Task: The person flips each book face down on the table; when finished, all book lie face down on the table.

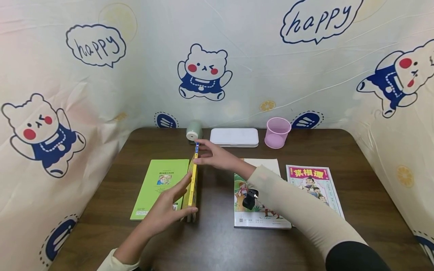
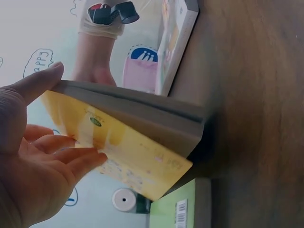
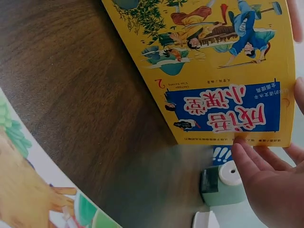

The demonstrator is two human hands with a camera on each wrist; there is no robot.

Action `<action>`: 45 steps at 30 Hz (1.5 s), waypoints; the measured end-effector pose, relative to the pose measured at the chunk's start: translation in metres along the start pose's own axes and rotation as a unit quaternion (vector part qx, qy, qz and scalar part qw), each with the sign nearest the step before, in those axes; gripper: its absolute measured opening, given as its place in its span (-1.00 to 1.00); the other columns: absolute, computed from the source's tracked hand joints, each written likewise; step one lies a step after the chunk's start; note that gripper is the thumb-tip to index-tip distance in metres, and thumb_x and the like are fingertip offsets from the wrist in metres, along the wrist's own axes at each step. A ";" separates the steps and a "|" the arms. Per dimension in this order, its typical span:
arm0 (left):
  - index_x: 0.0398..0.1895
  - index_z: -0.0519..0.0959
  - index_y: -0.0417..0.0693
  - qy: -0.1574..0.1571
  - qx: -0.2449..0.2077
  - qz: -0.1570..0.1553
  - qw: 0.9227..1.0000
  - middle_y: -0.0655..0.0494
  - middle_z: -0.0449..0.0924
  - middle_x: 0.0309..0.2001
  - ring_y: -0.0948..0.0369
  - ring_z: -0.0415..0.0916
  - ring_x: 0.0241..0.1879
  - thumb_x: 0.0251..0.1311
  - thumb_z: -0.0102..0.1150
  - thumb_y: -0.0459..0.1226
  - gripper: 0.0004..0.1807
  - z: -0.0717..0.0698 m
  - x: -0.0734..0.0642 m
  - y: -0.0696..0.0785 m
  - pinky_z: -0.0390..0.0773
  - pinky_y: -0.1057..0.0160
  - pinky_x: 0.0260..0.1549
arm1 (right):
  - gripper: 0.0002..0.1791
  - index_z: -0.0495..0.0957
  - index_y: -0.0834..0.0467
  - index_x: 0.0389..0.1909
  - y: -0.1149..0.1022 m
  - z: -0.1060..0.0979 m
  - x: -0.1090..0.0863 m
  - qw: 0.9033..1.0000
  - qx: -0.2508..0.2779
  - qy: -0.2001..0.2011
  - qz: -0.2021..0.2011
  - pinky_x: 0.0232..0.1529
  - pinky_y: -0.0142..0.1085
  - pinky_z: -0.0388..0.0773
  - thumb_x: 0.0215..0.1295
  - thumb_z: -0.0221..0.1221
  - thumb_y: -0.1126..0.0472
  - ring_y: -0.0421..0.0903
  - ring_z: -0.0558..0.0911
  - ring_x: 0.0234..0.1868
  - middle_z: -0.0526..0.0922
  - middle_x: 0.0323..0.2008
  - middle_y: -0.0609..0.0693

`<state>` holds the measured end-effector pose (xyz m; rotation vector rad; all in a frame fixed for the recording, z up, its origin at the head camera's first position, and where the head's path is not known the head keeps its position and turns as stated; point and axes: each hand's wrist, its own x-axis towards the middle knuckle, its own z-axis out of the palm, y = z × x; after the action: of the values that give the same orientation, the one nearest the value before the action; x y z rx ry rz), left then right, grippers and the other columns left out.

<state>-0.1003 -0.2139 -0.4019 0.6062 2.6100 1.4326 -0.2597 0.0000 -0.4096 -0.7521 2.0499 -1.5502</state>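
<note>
A yellow book (image 1: pixel 193 180) stands on edge on the table between both hands. Its front cover (image 3: pixel 218 52) has drawn figures and a blue title panel. The left hand (image 1: pixel 166 207) holds the book's near end; in the left wrist view the thumb lies over the edge and the fingers touch the yellow back cover (image 2: pixel 128 147), which splays slightly from the pages. At the far end the right hand (image 1: pixel 217 156) grips the upper corner. Just left of the yellow book lies a green book (image 1: pixel 145 192), partly hidden by the left hand.
Behind the yellow book stands a pale green cylindrical object (image 1: pixel 194 131). A white case (image 1: pixel 234 137) and a pink cup (image 1: pixel 277 133) are along the back. To the right lie a white illustrated book (image 1: pixel 262 222) and a comic book (image 1: pixel 313 184), both partly under the right forearm.
</note>
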 end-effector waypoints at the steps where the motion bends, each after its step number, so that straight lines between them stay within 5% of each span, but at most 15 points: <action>1: 0.66 0.09 0.10 0.002 -0.001 -0.002 1.000 0.07 0.09 0.62 0.02 0.14 0.55 0.10 0.57 -0.24 0.11 0.002 0.000 0.000 0.38 0.00 0.33 | -0.12 0.07 -0.02 0.62 0.000 0.000 -0.001 1.000 0.003 0.001 0.004 0.30 0.00 0.54 0.41 0.32 0.04 0.20 0.43 0.44 0.26 0.53 0.19; 11: 0.65 0.11 0.27 0.011 -0.038 -0.013 0.999 0.23 0.03 0.65 0.01 0.03 0.59 0.14 0.54 -0.25 0.07 0.023 0.001 -0.006 0.34 -0.32 0.30 | -0.16 0.10 0.00 0.59 0.008 -0.008 -0.011 0.999 0.043 0.001 0.005 0.31 0.00 0.53 0.41 0.31 0.12 0.21 0.42 0.44 0.23 0.53 0.18; 17: 0.66 0.08 0.30 -0.001 -0.055 -0.004 0.998 0.16 -0.09 0.68 -0.04 -0.03 0.61 0.17 0.52 -0.16 0.06 0.034 0.005 -0.012 0.39 -0.30 0.28 | -0.16 0.10 0.02 0.59 0.014 -0.013 -0.018 0.999 0.033 0.004 0.003 0.30 0.00 0.54 0.41 0.31 0.14 0.20 0.43 0.44 0.23 0.53 0.17; 23: 0.66 0.06 0.34 -0.019 -0.045 -0.046 0.998 0.01 -0.10 0.68 -0.11 -0.05 0.61 0.05 0.60 -0.25 0.17 0.039 0.004 -0.021 0.37 -0.26 0.32 | -0.16 0.10 0.04 0.59 0.023 -0.016 -0.022 0.999 0.054 0.003 0.002 0.29 -0.03 0.54 0.41 0.31 0.22 0.20 0.42 0.45 0.21 0.55 0.15; 31: 0.66 0.09 0.21 -0.062 0.047 -0.062 0.995 0.12 -0.08 0.68 -0.04 -0.04 0.62 -0.02 0.64 -0.25 0.20 0.045 -0.003 -0.043 0.23 -0.16 0.45 | -0.16 0.11 -0.02 0.58 0.038 -0.018 -0.032 0.998 0.059 0.006 0.008 0.25 -0.10 0.59 0.40 0.32 0.24 0.20 0.44 0.44 0.22 0.54 0.14; 37: 0.62 0.20 0.02 -0.097 0.141 -0.063 0.983 0.03 -0.09 0.68 -0.10 0.04 0.58 -0.01 0.59 -0.35 0.09 0.051 -0.003 -0.046 0.27 -0.18 0.43 | -0.14 0.10 0.08 0.57 0.051 -0.020 -0.041 0.999 0.040 -0.007 0.004 0.27 -0.10 0.57 0.37 0.34 0.30 0.21 0.39 0.47 0.25 0.52 0.17; 45: 0.55 0.32 -0.12 -0.130 0.205 -0.068 0.968 -0.05 -0.04 0.66 -0.08 0.10 0.57 0.09 0.53 -0.33 -0.08 0.052 -0.001 -0.041 0.33 -0.12 0.41 | -0.11 0.22 0.09 0.52 0.059 -0.025 -0.054 0.992 -0.122 0.016 0.019 0.49 0.07 0.28 0.25 0.45 0.14 0.08 0.32 0.53 0.45 0.45 0.07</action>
<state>-0.0969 -0.1931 -0.4646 0.5930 2.6778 0.7176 -0.2448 0.0668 -0.4583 -0.7737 2.2906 -1.3140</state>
